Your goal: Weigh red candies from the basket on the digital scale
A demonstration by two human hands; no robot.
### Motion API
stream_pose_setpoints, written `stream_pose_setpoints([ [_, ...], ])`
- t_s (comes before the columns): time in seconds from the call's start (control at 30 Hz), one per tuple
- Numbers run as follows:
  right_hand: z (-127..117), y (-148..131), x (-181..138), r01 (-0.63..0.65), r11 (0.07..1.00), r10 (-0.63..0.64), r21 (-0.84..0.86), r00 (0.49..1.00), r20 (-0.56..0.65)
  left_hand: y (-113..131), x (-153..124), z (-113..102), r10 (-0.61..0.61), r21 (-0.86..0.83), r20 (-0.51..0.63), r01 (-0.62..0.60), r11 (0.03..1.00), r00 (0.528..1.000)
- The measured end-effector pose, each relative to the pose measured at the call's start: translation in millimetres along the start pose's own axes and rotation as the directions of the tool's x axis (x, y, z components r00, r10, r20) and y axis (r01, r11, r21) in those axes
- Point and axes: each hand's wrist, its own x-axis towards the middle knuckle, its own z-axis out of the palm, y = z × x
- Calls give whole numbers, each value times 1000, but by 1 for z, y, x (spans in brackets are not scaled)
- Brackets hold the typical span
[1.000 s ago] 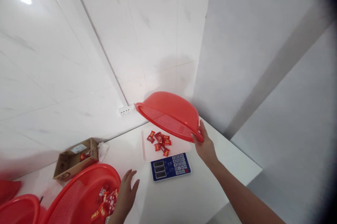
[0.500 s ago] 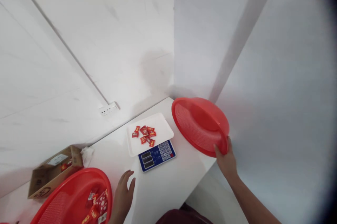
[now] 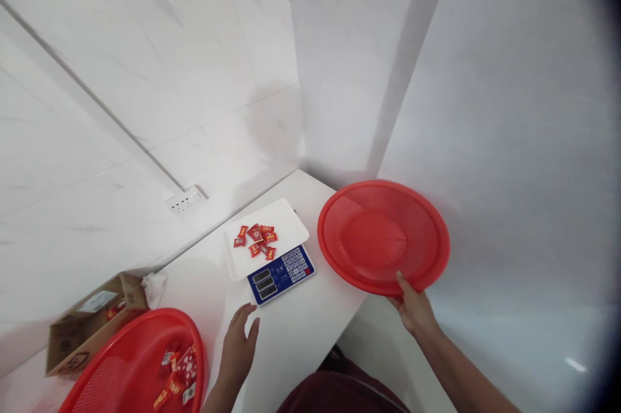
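My right hand (image 3: pixel 412 311) grips the near rim of a red plastic basket (image 3: pixel 373 235), thumb over the edge. Nothing lies inside the basket, and it tips toward me past the table's right edge. Held over the tabletop, my left hand (image 3: pixel 239 342) has its fingers apart and nothing in them. Just beyond it sits a weighing scale (image 3: pixel 281 276) with a blue keypad panel. On the scale's white tray (image 3: pixel 286 222) lie several small red wrapped packets (image 3: pixel 255 232).
Left of me stands a second red basket (image 3: pixel 129 348) with several red packets in it. Behind it is an open cardboard box (image 3: pixel 92 325), beside crumpled white plastic (image 3: pixel 154 287). Walls meet behind the white table (image 3: pixel 291 335), with a socket strip (image 3: pixel 187 199) on the left one.
The basket in my right hand has tilted so its inside now faces up toward me. My left hand has shifted slightly toward the scale. The view has turned a little.
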Motion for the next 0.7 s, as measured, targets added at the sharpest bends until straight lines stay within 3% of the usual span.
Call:
stream_pose_setpoints([
  [0.1,-5,9,4,-62,998,62,-4,998,29,1,1,-1,14,-1,11,-14,1000,1000],
  [0.3,3,18,15,-68,998,68,0,997,23,-1,4,-2,17,0,24,-17,1000,1000],
  [0.5,7,13,9,-163,984,162,65,987,24,-5,6,-1,-9,-13,66,10,1000,998],
  [0.7,11,17,2,-225,974,226,-9,973,50,-4,8,2,-13,-27,82,15,1000,997],
])
